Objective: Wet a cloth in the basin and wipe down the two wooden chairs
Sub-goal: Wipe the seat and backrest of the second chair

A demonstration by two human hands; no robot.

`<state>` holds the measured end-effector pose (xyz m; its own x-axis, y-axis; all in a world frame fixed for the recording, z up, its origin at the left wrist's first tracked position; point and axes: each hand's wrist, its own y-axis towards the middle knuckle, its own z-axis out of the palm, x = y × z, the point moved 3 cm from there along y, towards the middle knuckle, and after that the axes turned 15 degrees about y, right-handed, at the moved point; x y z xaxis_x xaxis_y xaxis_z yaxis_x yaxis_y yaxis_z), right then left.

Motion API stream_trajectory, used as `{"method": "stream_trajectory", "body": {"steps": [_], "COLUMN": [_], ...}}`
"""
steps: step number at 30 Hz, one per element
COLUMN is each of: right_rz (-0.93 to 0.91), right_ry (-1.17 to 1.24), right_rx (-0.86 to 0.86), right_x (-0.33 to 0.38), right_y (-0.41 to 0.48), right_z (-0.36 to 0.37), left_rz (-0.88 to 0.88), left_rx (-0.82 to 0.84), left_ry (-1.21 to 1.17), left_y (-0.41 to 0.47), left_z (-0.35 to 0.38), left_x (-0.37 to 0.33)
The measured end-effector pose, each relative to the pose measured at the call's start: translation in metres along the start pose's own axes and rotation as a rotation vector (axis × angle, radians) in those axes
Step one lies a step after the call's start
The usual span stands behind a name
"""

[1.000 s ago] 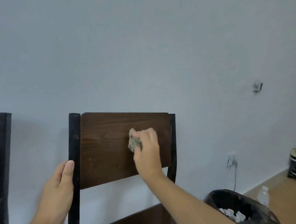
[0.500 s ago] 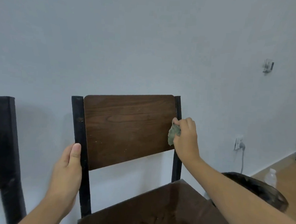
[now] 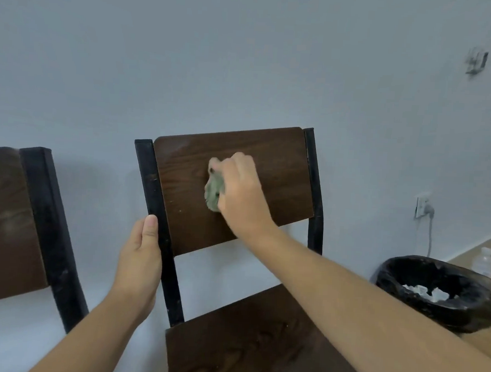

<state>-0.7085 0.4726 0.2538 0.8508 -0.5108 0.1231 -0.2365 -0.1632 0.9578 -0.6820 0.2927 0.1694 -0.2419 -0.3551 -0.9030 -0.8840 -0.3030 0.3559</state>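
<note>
A dark wooden chair (image 3: 282,170) with black metal posts stands in front of me against a pale wall. My right hand (image 3: 242,191) presses a bunched grey-green cloth (image 3: 214,190) against the middle of its backrest. My left hand (image 3: 139,261) grips the chair's left black post (image 3: 155,198) below the backrest's middle. The chair's seat (image 3: 247,342) shows at the bottom. A second wooden chair (image 3: 6,224) stands at the left edge, partly cut off. No basin is in view.
A black-lined waste bin (image 3: 435,295) with crumpled paper sits on the floor at the right, close to the chair. A clear plastic bottle (image 3: 483,262) stands behind it. A wall socket with a plugged cable (image 3: 423,208) and a wall hook (image 3: 477,61) are on the right wall.
My right hand has slid the cloth from the backrest's right edge back to its middle. The left hand keeps its hold on the post. The view has tilted and dropped a little.
</note>
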Motion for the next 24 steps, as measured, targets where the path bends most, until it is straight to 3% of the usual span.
{"method": "stream_trajectory", "body": {"steps": [2,4,7,9,11,14,16,18,21,22,24], "right_rz": [0.184,0.079,-0.245,-0.256,-0.163,0.164,0.226,0.118,-0.047,-0.028,0.146], "right_ry": [0.02,0.009,0.028,0.016,0.0,0.032,0.074,0.095,0.072,0.061,0.004], "right_rx": [-0.171,-0.138,0.206,0.4,0.331,-0.048,-0.214,-0.166,0.116,0.135,0.011], "right_x": [-0.005,0.017,0.043,0.032,0.003,-0.019,-0.001,0.026,0.033,0.018,-0.029], "right_y": [0.032,0.035,-0.027,-0.062,-0.058,-0.009,0.006,-0.011,-0.073,-0.085,-0.093], "right_z": [-0.004,0.016,0.04,0.024,0.003,-0.007,0.01,0.035,0.038,0.026,-0.006], "left_rz": [-0.008,-0.012,-0.013,-0.018,-0.006,-0.01,-0.012,-0.011,-0.018,-0.022,-0.024], "left_rx": [0.014,0.021,0.012,0.024,0.017,0.014,0.037,0.054,0.026,0.015,0.017], "left_ry": [-0.001,0.001,-0.043,-0.047,-0.013,0.009,-0.012,-0.043,-0.036,-0.029,-0.026], "left_y": [-0.001,-0.002,-0.003,-0.004,-0.004,-0.003,-0.002,0.0,0.001,0.001,0.0], "left_z": [0.0,0.0,-0.002,-0.001,-0.002,-0.002,-0.003,-0.004,-0.003,-0.003,-0.003], "left_x": [0.0,0.0,-0.002,-0.004,-0.003,0.0,0.001,0.003,0.003,0.003,0.004]}}
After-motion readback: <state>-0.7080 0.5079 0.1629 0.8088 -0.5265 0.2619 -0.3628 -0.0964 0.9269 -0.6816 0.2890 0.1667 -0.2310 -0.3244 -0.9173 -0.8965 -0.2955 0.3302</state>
